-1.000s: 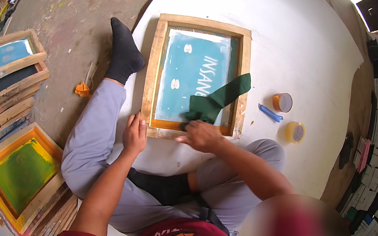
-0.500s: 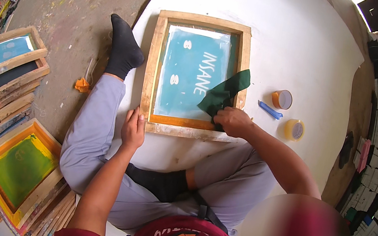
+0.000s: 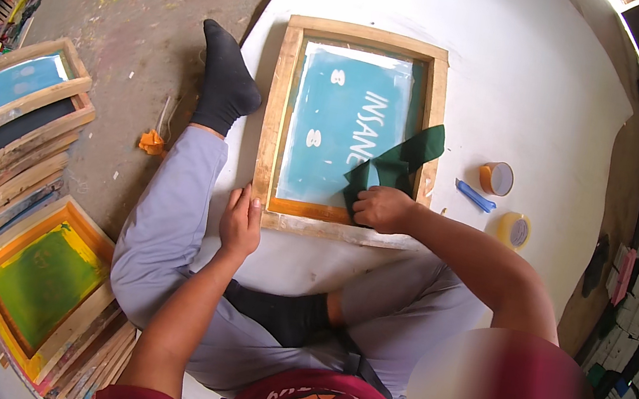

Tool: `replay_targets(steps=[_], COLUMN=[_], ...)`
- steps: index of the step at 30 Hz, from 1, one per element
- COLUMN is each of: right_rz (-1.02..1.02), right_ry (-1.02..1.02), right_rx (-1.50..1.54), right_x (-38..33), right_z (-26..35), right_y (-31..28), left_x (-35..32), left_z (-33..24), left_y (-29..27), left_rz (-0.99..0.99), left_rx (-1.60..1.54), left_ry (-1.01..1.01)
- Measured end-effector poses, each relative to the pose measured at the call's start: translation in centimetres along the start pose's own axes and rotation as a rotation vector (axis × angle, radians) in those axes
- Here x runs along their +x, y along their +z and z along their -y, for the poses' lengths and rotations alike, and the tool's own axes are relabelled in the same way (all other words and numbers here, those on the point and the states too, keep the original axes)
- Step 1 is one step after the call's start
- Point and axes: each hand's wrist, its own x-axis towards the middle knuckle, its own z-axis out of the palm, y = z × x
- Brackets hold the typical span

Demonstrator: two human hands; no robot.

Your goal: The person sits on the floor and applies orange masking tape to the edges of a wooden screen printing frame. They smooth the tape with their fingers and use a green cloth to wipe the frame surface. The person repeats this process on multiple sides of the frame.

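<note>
A wooden screen-printing frame (image 3: 278,101) lies before me, its teal mesh (image 3: 334,106) marked with pale lettering and small shapes. Around the frame's near left corner my left hand (image 3: 240,225) is closed, thumb on top. My right hand (image 3: 385,210) grips a dark green cloth (image 3: 408,157) at the near right part of the mesh. One end of the cloth drapes over the frame's right side, and its folds cover part of the lettering. Orange-brown tape (image 3: 305,209) runs along the near inner edge.
Right of the frame lie a brown tape roll (image 3: 497,178), a blue utility knife (image 3: 475,196) and a yellowish tape roll (image 3: 514,229) on the white sheet (image 3: 553,94). Stacked screen frames (image 3: 26,153) and a green-yellow screen (image 3: 43,281) stand at left. Orange scrap (image 3: 151,142) lies near my leg.
The whole view has shifted, so everything appears further right. Relative to the frame, my right hand has moved a little left with the cloth, which is more bunched. My left hand stays at the corner.
</note>
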Motion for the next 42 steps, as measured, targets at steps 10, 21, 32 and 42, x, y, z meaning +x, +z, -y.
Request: replay_targets(steps=[10, 21, 32, 42], right_rz=[-0.072, -0.013, 0.188, 0.459], right_ry=[-0.005, 0.076, 0.101, 0.189], right_rx=[0.018, 0.112, 0.033, -0.141], right_x=[15.9, 11.5, 9.2, -4.4], right_z=[2.3, 1.6, 1.2, 0.9], right_y=[-0.2, -0.2, -2.2, -4.4], left_x=[0.2, 0.0, -0.1, 0.0], left_z=[-0.5, 0.0, 0.3, 0.0], left_y=[-0.1, 0.1, 0.1, -0.2], left_rz=[-0.012, -0.01, 0.003, 0.013], left_rx=[0.012, 0.011, 0.04, 0.058], left_ry=[0.023, 0.02, 0.013, 0.004])
